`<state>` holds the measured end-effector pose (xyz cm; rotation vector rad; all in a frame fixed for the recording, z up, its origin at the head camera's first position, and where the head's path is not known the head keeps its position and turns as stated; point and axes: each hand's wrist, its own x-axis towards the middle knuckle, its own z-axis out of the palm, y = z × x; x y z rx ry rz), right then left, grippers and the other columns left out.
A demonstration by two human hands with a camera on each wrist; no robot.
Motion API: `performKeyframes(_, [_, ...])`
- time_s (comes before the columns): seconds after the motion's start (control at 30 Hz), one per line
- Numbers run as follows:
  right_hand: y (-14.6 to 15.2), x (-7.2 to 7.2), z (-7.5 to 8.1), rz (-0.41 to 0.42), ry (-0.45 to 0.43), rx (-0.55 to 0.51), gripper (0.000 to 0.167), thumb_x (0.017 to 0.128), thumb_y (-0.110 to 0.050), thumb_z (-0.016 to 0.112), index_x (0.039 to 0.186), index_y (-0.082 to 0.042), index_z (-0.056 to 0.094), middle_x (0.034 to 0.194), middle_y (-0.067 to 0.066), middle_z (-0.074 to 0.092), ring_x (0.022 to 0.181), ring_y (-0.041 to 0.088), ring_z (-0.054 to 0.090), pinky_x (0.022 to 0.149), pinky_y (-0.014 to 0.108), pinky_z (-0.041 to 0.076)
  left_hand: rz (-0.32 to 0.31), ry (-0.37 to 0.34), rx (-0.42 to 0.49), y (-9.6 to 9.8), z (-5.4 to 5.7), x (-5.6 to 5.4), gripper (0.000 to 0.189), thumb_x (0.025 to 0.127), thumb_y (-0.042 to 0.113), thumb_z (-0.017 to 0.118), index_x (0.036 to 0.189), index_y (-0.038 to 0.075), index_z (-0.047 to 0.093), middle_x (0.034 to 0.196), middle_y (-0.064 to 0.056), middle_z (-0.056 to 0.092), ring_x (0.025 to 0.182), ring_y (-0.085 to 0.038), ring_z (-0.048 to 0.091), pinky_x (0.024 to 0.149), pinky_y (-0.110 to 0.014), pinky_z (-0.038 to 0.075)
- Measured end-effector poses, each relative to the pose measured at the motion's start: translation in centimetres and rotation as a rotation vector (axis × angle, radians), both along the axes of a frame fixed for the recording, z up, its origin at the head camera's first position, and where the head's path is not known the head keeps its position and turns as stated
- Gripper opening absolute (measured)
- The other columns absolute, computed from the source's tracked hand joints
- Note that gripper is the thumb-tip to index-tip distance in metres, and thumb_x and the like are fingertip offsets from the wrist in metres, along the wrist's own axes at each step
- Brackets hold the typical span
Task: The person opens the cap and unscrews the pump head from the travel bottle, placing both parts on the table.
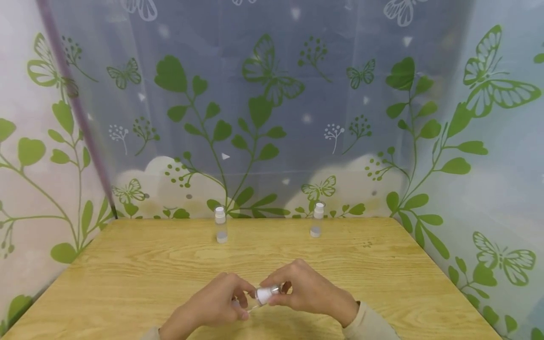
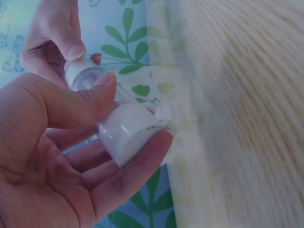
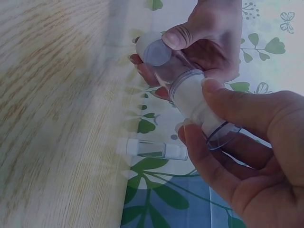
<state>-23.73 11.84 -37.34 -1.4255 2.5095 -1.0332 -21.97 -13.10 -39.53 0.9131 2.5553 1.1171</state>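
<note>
Both hands hold one small clear bottle (image 1: pixel 264 295) low over the front middle of the table. It lies tilted between them, with a white base, a white collar and a clear cap. My left hand (image 1: pixel 218 298) grips the base end, thumb on one side and fingers curled under; the white base (image 2: pixel 127 134) shows large in the left wrist view. At the other end my right hand (image 1: pixel 309 290) pinches the white collar (image 3: pixel 192 97) and clear cap between thumb and fingers. The clear body (image 3: pixel 178 69) spans the gap between the hands.
Two similar bottles, a left one (image 1: pixel 221 230) and a right one (image 1: pixel 317 221), stand upright near the back edge of the wood-grain table (image 1: pixel 140 264). Curtains (image 1: pixel 280 141) printed with green leaves and butterflies enclose the table at the back and both sides.
</note>
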Motion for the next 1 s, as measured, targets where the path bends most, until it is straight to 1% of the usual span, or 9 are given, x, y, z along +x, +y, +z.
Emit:
performKeyframes(0.13, [-0.02,0.04,-0.05,0.01,0.011,-0.007,0.026,0.089,-0.006,0.079,0.115,-0.005,0.078,0.109,0.006,0.08,0.088,-0.003,0.071,0.07,0.014,0.058,-0.006,0.013,-0.007,-0.11,0.08,0.14,0.036,0.076,-0.001,0.084,0.112,0.004,0.077,0.086,-0.008,0.08,0.073,0.0,0.065,0.072,-0.027,0.061])
performKeyframes(0.23, [-0.04,0.12,-0.03,0.018,0.024,-0.008,0.026,0.089,-0.006,0.079,0.114,-0.005,0.078,0.109,0.007,0.08,0.087,-0.004,0.07,0.07,0.014,0.058,-0.015,0.006,-0.009,-0.16,0.2,0.21,0.037,0.076,-0.003,0.082,0.112,0.003,0.076,0.084,-0.007,0.079,0.071,0.0,0.066,0.073,-0.027,0.061])
performKeyframes(0.43, [0.09,0.22,0.19,0.04,0.025,-0.006,0.027,0.089,-0.006,0.079,0.115,-0.005,0.078,0.111,0.008,0.08,0.088,-0.003,0.071,0.07,0.014,0.058,-0.03,-0.047,0.01,-0.26,0.44,0.36,0.039,0.076,-0.008,0.079,0.114,0.0,0.075,0.081,-0.002,0.078,0.067,-0.002,0.066,0.07,-0.022,0.059])
performKeyframes(0.67, [0.29,0.09,0.17,0.087,0.058,-0.019,0.028,0.089,-0.008,0.078,0.117,-0.005,0.077,0.109,0.008,0.08,0.085,-0.003,0.071,0.069,0.014,0.058,-0.056,-0.076,0.033,-0.29,0.56,0.32,0.039,0.077,-0.01,0.077,0.114,0.0,0.075,0.08,-0.003,0.078,0.062,-0.001,0.064,0.065,-0.018,0.057])
performKeyframes(0.77, [0.28,0.05,0.13,0.103,0.067,-0.022,0.027,0.089,-0.007,0.079,0.115,-0.004,0.078,0.107,0.008,0.08,0.084,-0.004,0.071,0.068,0.014,0.058,-0.06,-0.096,0.028,-0.22,0.65,0.28,0.038,0.077,-0.011,0.076,0.113,0.0,0.076,0.08,-0.003,0.078,0.064,-0.002,0.065,0.064,-0.018,0.056])
performKeyframes(0.9, [0.39,0.01,0.28,0.121,0.056,-0.013,0.026,0.088,-0.007,0.08,0.113,-0.002,0.078,0.105,0.009,0.081,0.082,-0.003,0.071,0.066,0.014,0.058,-0.069,-0.126,0.018,-0.08,0.73,0.27,0.036,0.077,-0.012,0.074,0.11,0.001,0.077,0.079,-0.001,0.077,0.066,-0.003,0.065,0.064,-0.019,0.055])
performKeyframes(0.93, [0.47,-0.02,0.4,0.127,0.051,-0.003,0.026,0.088,-0.007,0.08,0.114,-0.003,0.078,0.106,0.009,0.081,0.084,-0.002,0.072,0.067,0.014,0.059,-0.076,-0.137,0.021,-0.14,0.73,0.25,0.036,0.077,-0.012,0.073,0.11,0.001,0.077,0.079,0.0,0.077,0.066,-0.003,0.065,0.064,-0.019,0.056])
performKeyframes(1.0, [0.87,-0.07,0.79,0.109,0.058,0.025,0.027,0.087,-0.006,0.081,0.114,-0.005,0.079,0.109,0.008,0.08,0.091,0.002,0.074,0.074,0.015,0.059,-0.088,-0.15,0.016,-0.54,0.63,0.18,0.034,0.077,-0.011,0.073,0.108,0.001,0.077,0.079,-0.001,0.077,0.064,-0.002,0.064,0.062,-0.019,0.055])
